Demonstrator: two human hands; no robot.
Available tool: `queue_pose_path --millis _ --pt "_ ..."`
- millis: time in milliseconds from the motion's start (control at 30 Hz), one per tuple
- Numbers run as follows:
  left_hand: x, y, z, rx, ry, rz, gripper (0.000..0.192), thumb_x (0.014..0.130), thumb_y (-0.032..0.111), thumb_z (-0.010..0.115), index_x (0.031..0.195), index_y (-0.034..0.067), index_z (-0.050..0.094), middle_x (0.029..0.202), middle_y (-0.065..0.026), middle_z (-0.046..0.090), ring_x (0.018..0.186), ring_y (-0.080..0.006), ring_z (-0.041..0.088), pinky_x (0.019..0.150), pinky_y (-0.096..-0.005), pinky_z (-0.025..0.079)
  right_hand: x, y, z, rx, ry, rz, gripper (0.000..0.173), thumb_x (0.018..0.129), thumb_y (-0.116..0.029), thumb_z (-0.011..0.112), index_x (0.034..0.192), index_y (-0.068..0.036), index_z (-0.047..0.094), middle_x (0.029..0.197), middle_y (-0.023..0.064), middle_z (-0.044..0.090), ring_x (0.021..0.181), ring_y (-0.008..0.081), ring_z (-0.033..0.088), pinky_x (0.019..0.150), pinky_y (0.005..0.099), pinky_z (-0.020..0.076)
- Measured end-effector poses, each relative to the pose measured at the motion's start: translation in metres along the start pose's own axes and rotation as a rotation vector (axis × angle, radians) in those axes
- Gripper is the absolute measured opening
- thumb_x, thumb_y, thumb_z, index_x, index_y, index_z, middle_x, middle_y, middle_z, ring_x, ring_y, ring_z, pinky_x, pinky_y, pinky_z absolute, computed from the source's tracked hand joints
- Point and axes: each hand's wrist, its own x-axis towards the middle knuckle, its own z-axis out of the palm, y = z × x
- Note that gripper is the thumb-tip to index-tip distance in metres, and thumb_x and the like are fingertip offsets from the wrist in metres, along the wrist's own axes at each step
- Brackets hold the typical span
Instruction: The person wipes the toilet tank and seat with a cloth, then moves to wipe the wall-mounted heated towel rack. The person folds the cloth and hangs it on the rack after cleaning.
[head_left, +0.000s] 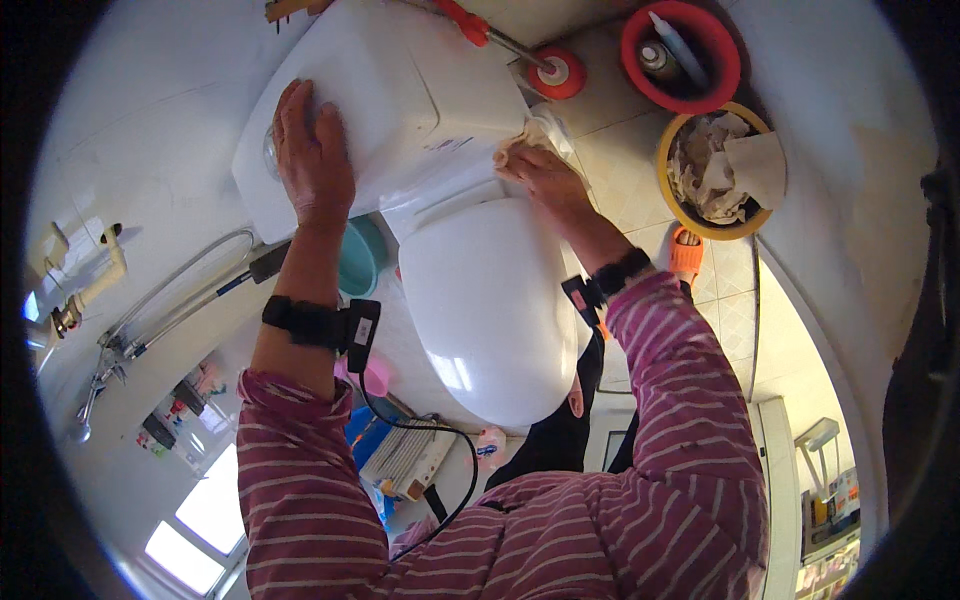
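A white toilet with its lid (487, 315) down stands before me, its cistern (382, 90) behind the lid. My left hand (313, 161) lies flat on top of the cistern, fingers spread a little, beside the round flush button (271, 154). With my right hand (541, 176) I grip a crumpled beige cloth (534, 136) against the cistern's lower right corner. Whitish material, perhaps part of the cloth or a bag, shows just past it. Both wrists wear black straps with small devices.
Right of the cistern stand a red-based plunger or brush (556, 73), a red bucket (632, 71) holding bottles, and a yellow-rimmed bin (664, 169) of crumpled paper. A teal basin (360, 259) sits left of the toilet. A shower hose (180, 277) runs along the left wall.
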Motion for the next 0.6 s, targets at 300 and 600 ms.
queue_pose_path --millis 300,600 --pt "0.001 0.002 0.000 0.083 0.031 0.029 0.036 0.095 0.021 0.050 0.125 0.002 0.055 0.134 -0.0173 0.054 0.124 -0.0368 0.049 0.107 -0.0431 0.037 0.024 0.011 0.018 -0.296 -0.476 -0.162 0.023 0.091 -0.022 0.054 0.108 -0.019 0.068 0.105 0.0057 0.063 0.103 0.0256 0.063 0.084 0.0400 0.0534" --pt "0.000 -0.003 0.001 0.041 0.089 0.091 0.036 0.092 0.023 0.054 0.123 0.005 0.056 0.133 -0.0161 0.054 0.123 -0.0365 0.049 0.105 -0.0451 0.039 -0.072 0.020 -0.064 0.091 -0.466 0.427 0.027 0.096 -0.019 0.046 0.115 -0.012 0.064 0.109 0.0152 0.065 0.097 0.0356 0.064 0.085 0.0435 0.0515"
